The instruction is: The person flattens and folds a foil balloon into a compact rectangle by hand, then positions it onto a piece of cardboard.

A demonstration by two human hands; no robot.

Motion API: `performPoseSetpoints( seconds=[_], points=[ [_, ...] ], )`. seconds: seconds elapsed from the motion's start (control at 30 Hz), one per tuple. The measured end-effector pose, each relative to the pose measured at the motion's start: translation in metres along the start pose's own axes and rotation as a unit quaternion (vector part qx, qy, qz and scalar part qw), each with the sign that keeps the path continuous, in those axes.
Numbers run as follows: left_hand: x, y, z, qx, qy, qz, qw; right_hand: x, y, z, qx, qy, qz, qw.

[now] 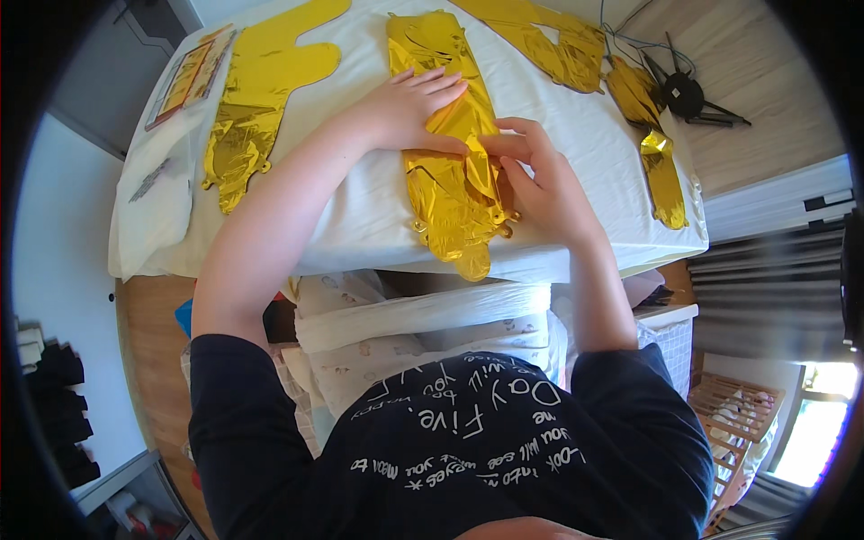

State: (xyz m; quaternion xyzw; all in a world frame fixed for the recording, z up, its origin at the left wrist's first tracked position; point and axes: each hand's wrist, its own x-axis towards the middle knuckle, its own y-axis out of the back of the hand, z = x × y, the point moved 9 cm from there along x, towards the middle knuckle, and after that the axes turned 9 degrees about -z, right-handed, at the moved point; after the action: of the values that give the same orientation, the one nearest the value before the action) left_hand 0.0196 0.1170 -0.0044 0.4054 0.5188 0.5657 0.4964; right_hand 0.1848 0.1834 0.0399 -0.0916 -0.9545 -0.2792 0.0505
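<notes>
The left hand (pixel 412 110) lies flat, fingers slightly spread and gripping nothing, on a long, crinkled gold foil piece (pixel 450 193), which runs beneath it to the near edge of the white cloth-covered table (pixel 346 211). The right hand (pixel 544 175), half curled, touches the foil's right edge (whether it pinches a fold, I cannot tell).
</notes>
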Motion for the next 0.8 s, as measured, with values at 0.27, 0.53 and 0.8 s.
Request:
performPoseSetpoints(
  seconds=[0.27,0.53,0.8],
  points=[
    [0.0,-0.001,-0.002,0.014,0.001,-0.002,1.0,0.02,0.011,-0.006,-0.171,0.033,-0.039,0.984],
    [0.003,-0.001,-0.002,0.009,-0.002,-0.004,1.0,0.032,0.007,0.014,-0.099,0.034,-0.087,0.991],
    [0.003,-0.001,-0.002,0.008,0.0,0.0,1.0,0.031,0.015,0.013,-0.217,0.073,-0.046,0.972]
  ],
)
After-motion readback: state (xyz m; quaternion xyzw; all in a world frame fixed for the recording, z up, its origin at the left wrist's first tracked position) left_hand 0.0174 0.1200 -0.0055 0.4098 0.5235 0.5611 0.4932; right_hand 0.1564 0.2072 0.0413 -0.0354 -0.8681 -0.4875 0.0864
